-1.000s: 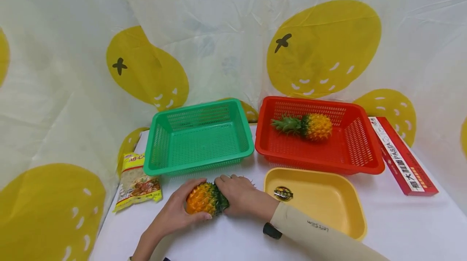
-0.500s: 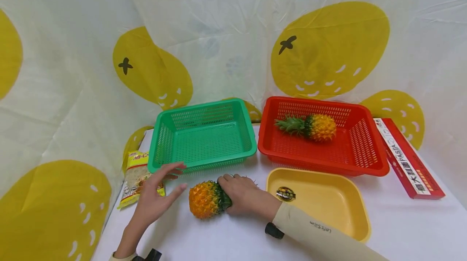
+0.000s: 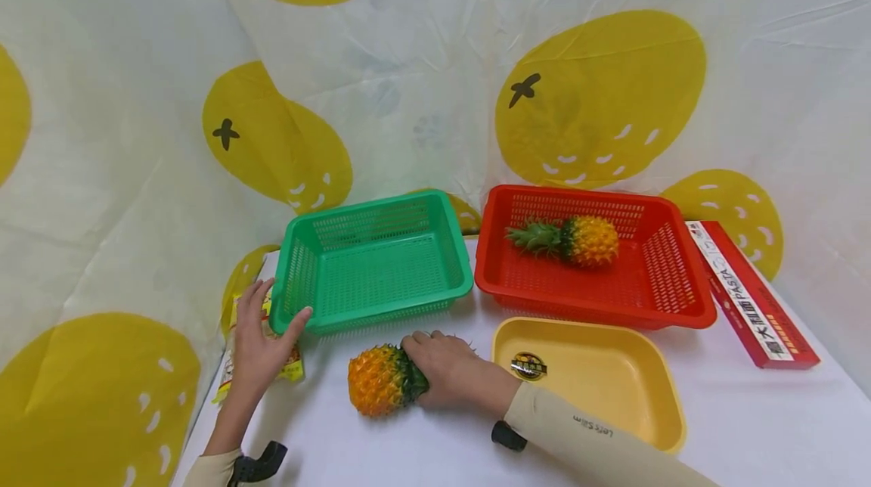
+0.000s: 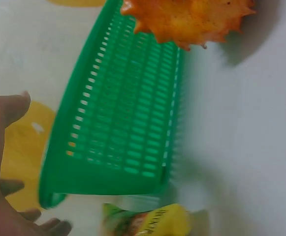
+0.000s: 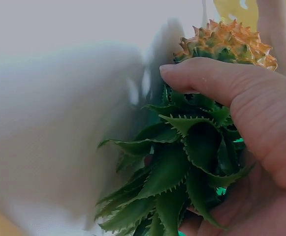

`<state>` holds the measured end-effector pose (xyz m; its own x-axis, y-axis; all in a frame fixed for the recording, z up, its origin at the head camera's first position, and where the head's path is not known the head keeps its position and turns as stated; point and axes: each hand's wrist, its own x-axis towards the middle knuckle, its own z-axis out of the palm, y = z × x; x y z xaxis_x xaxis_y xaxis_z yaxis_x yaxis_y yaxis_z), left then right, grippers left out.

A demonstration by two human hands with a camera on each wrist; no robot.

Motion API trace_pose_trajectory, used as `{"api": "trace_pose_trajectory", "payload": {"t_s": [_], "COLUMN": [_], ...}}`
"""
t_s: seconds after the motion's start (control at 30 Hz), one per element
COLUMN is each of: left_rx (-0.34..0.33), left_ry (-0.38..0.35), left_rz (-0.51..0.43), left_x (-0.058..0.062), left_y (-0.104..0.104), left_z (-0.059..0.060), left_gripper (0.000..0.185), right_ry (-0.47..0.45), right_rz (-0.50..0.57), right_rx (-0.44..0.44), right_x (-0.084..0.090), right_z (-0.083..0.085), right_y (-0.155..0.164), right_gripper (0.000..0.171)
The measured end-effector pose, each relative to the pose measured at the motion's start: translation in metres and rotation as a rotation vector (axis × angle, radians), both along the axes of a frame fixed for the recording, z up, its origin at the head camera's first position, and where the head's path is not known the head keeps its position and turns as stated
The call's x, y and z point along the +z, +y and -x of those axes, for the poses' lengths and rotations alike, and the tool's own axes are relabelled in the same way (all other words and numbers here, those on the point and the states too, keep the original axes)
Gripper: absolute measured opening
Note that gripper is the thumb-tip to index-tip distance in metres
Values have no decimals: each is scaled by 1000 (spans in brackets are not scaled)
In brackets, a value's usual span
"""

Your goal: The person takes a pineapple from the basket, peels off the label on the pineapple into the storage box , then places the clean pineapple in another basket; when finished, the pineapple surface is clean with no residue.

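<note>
A: So, starting at the left: what is the left hand (image 3: 258,343) doing?

B: It lies flat, fingers straight, on the snack packet (image 3: 234,362) at the worktop's (image 3: 422,442) left edge, thumb against the near corner of the green basket (image 3: 370,264). It grips nothing.

A: And the pineapple (image 3: 376,389)?

B: On its side on the worktop, in front of the green basket and just left of the yellow tray (image 3: 592,373). The right hand (image 3: 452,373) is curled round its leafy crown (image 5: 182,162), fingers wrapped over the leaves.

A: How would it handle?

B: I'd judge it a light, stiff plastic model. The body is spiky and round, likely to roll, so the crown or a full grasp round the body looks the safest hold. The leaf edges look toothed.

A: Further right?

B: A second pineapple (image 3: 568,239) lies in the red basket (image 3: 674,283), with a red pasta box (image 3: 751,298) beside it.

A: Anything unclear?

B: Most of the packet sits under the hand, and the crown is hidden from the head view. The left wrist view is blurred.
</note>
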<state>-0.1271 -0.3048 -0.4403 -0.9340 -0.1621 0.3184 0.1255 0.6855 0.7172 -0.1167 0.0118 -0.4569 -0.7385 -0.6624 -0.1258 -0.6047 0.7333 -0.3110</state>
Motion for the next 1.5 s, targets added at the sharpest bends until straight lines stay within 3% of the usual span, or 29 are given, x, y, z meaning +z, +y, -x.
{"api": "trace_pose_trajectory", "payload": {"t_s": [0.17,0.43,0.9,1.23,1.5], "left_rx": [43,53,-15,-35,-31], "left_ry": [-174,-310,-335,-339,-352], "left_rz": [-100,-220,-240,-239,-243], "left_x": [-10,-19,-25,-26,-24], "left_y": [-4,-7,-3,-3,-6], "left_z": [0,0,7,11,9], "left_gripper": [96,102,101,99,100], "right_ry": [9,33,53,59,46], "right_rz": [5,16,6,29,92], "right_rx": [12,26,39,66,79], "right_x": [-1,-2,2,27,57], "right_z": [-2,-2,3,3,5], "right_y": [-2,-4,-4,-2,9], "right_gripper": [65,61,62,70,69]}}
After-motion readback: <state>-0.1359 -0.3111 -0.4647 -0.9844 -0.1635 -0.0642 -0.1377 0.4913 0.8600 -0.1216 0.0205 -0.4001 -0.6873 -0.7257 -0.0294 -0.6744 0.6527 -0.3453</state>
